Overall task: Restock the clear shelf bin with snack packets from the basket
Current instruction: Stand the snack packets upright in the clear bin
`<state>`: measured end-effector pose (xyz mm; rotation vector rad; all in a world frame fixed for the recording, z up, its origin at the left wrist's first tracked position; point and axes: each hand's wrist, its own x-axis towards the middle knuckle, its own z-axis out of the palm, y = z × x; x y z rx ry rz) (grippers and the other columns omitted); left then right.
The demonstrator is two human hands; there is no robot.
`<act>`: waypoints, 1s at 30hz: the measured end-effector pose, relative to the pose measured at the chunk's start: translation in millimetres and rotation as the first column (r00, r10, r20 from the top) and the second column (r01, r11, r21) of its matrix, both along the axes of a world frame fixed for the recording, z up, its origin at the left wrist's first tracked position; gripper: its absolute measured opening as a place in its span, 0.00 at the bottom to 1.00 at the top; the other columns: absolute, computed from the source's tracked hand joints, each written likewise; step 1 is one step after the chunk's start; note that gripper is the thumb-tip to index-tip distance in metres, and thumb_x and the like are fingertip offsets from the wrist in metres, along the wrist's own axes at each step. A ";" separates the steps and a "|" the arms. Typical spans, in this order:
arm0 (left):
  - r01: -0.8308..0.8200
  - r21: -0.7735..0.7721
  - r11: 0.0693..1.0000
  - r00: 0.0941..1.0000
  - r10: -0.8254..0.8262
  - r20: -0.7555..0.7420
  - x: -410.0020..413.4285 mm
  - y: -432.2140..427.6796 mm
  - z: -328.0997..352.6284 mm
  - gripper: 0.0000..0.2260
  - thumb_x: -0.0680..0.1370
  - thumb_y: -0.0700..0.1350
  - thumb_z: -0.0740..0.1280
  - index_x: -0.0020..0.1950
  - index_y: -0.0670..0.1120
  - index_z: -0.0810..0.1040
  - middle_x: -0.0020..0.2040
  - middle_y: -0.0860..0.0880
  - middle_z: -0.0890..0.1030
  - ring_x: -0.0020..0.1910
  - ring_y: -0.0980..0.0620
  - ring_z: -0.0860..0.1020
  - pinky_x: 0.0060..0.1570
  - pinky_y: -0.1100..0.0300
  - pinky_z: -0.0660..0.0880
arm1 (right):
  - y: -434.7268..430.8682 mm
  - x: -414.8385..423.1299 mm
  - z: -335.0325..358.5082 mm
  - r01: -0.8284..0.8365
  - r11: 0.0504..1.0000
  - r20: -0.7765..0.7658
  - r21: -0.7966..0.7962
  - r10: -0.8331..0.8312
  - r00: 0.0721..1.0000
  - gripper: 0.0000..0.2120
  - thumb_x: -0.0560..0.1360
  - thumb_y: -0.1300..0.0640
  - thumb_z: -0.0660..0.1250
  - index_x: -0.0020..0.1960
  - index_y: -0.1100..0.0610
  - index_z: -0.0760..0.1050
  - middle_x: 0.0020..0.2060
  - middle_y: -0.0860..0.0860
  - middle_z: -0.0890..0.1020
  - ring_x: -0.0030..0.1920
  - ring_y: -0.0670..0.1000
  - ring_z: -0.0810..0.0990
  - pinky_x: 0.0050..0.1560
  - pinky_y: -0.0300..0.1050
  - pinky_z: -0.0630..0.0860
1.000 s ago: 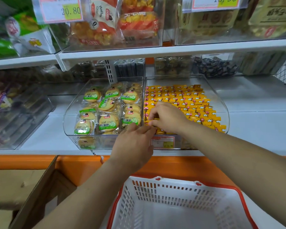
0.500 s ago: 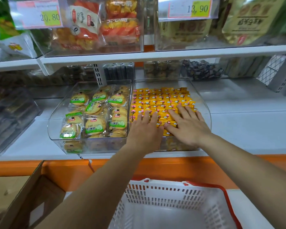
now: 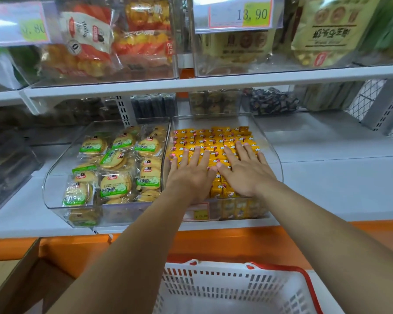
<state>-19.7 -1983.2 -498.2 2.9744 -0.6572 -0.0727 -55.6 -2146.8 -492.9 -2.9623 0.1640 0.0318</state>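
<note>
Resting palm-down, fingers straight and spread: left hand [image 3: 191,173], on the left half of the snack packets [image 3: 213,137]; it grips nothing.

Right hand [image 3: 243,171]: same posture, flat and spread, on the right half of the packets, just beside the left hand. The thumbs lie close together in the middle; whether they touch cannot be told.

Snack packets: small, yellow with red and white print, laid in tight rows. They lie directly under both palms and run on to the far side beyond the fingertips; more show through the near wall, below the wrists.

Clear shelf bin [image 3: 276,159]: transparent, curved near corners, holding the yellow packets. It stands on the white shelf [image 3: 338,189], with a price label [image 3: 199,210] on its near wall.

Second clear bin [image 3: 52,180]: touching the first on its left, holding round biscuit packs [image 3: 116,184] with green labels.

Basket [image 3: 236,282]: white slotted plastic, red rim, near the camera and below the shelf edge, between the two forearms.

Orange ledge [image 3: 213,243]: between shelf front and basket.

Cardboard box [image 3: 21,279]: near left corner.

Upper shelf [image 3: 213,83]: above the bins, carrying further clear bins of bagged snacks and a price tag [image 3: 238,15] reading 13.90.
</note>
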 end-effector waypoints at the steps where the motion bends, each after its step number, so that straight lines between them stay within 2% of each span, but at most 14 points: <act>1: -0.006 -0.002 1.000 1.000 0.006 -0.014 1.8 -0.8 0.3 0.27 0.85 0.61 0.41 0.83 0.55 0.43 0.84 0.52 0.42 0.83 0.45 0.39 0.78 0.41 0.38 | -0.4 3.2 0.7 0.003 1.000 -0.012 0.006 -0.003 1.000 0.32 0.80 0.33 0.38 0.81 0.44 0.40 0.80 0.49 0.38 0.79 0.52 0.35 0.78 0.58 0.38; 4: -0.016 0.000 1.000 0.999 0.016 -0.040 3.7 -2.4 2.5 0.26 0.85 0.59 0.42 0.83 0.57 0.46 0.85 0.53 0.46 0.83 0.46 0.43 0.78 0.41 0.40 | 0.6 7.7 1.6 0.005 1.000 -0.045 -0.015 -0.006 0.999 0.31 0.81 0.35 0.38 0.81 0.44 0.42 0.80 0.49 0.41 0.80 0.52 0.39 0.78 0.57 0.40; 8: -0.015 0.020 1.000 0.997 0.017 -0.069 3.3 -2.6 7.4 0.26 0.85 0.60 0.43 0.84 0.57 0.45 0.85 0.53 0.45 0.83 0.45 0.44 0.78 0.41 0.40 | 1.0 7.6 4.0 -0.005 1.000 -0.061 -0.029 0.003 0.998 0.32 0.81 0.35 0.40 0.81 0.45 0.44 0.81 0.50 0.42 0.80 0.52 0.40 0.78 0.57 0.40; 14: -0.040 -0.029 0.999 0.999 0.040 0.015 25.3 -8.5 12.2 0.28 0.85 0.62 0.42 0.84 0.56 0.43 0.84 0.50 0.43 0.83 0.43 0.40 0.78 0.41 0.39 | -6.5 29.6 9.6 0.034 0.999 0.090 0.008 -0.035 0.995 0.32 0.81 0.36 0.43 0.81 0.47 0.44 0.81 0.51 0.43 0.80 0.54 0.40 0.78 0.56 0.41; 18: -0.058 0.004 0.998 0.998 0.058 -0.015 47.8 -17.9 9.8 0.28 0.84 0.63 0.41 0.83 0.58 0.43 0.84 0.50 0.41 0.83 0.42 0.40 0.78 0.41 0.37 | -8.8 52.7 5.2 0.038 0.999 0.020 -0.022 -0.037 0.999 0.30 0.81 0.39 0.42 0.81 0.46 0.44 0.81 0.51 0.44 0.80 0.54 0.41 0.78 0.56 0.40; 23: -0.011 0.067 0.998 0.997 0.016 -0.072 58.4 -18.5 12.0 0.27 0.85 0.61 0.43 0.83 0.58 0.47 0.85 0.49 0.46 0.83 0.41 0.48 0.79 0.41 0.46 | -9.9 55.8 -0.7 0.028 0.997 -0.019 -0.066 -0.029 0.999 0.30 0.81 0.39 0.41 0.81 0.46 0.47 0.81 0.52 0.46 0.80 0.55 0.46 0.79 0.57 0.46; 26: -0.057 -0.110 0.992 0.996 0.063 0.057 58.2 -16.1 15.6 0.25 0.84 0.59 0.50 0.81 0.56 0.61 0.82 0.48 0.61 0.80 0.41 0.60 0.76 0.42 0.59 | -11.6 58.7 6.3 0.038 0.999 0.032 0.001 -0.038 0.999 0.30 0.81 0.38 0.44 0.80 0.46 0.51 0.81 0.52 0.50 0.80 0.56 0.48 0.78 0.57 0.48; 28: -0.080 -0.143 0.987 0.986 0.099 0.132 62.5 -20.4 14.0 0.26 0.84 0.60 0.51 0.81 0.56 0.59 0.83 0.48 0.60 0.81 0.40 0.57 0.78 0.39 0.53 | -14.0 68.0 10.1 0.059 0.997 0.091 0.046 -0.063 0.994 0.30 0.81 0.37 0.46 0.80 0.45 0.52 0.81 0.53 0.50 0.80 0.58 0.47 0.78 0.57 0.48; 30: -0.107 -0.117 0.987 0.990 0.117 0.076 74.1 -27.8 16.0 0.28 0.83 0.63 0.48 0.83 0.58 0.51 0.84 0.49 0.51 0.82 0.39 0.49 0.78 0.36 0.42 | -16.2 82.1 12.9 0.066 0.998 0.082 0.021 -0.068 0.994 0.30 0.81 0.37 0.45 0.81 0.45 0.49 0.81 0.53 0.46 0.80 0.59 0.44 0.79 0.57 0.45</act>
